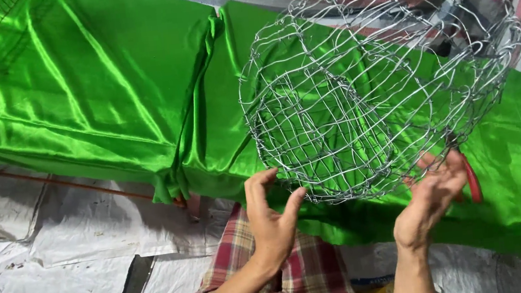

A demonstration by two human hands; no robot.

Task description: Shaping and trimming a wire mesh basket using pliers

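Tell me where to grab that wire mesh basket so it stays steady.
Grip the wire mesh basket at its lower rim from underneath, one hand on each side. It lies tilted on the green cloth, and the left hand and right hand already reach there; open mesh lets fingers hook through.

The wire basket [356, 86] is bare, silvery metal wire, thin and shiny, twisted into an open mesh with uneven loops. Under it the green cloth [102, 85] looks like satin: very glossy, smooth, catching bright streaks along its folds. The floor covering [62, 274] is pale woven plastic sheeting, matt and creased. The garment across the lap [310, 269] is soft, matt checked cloth.
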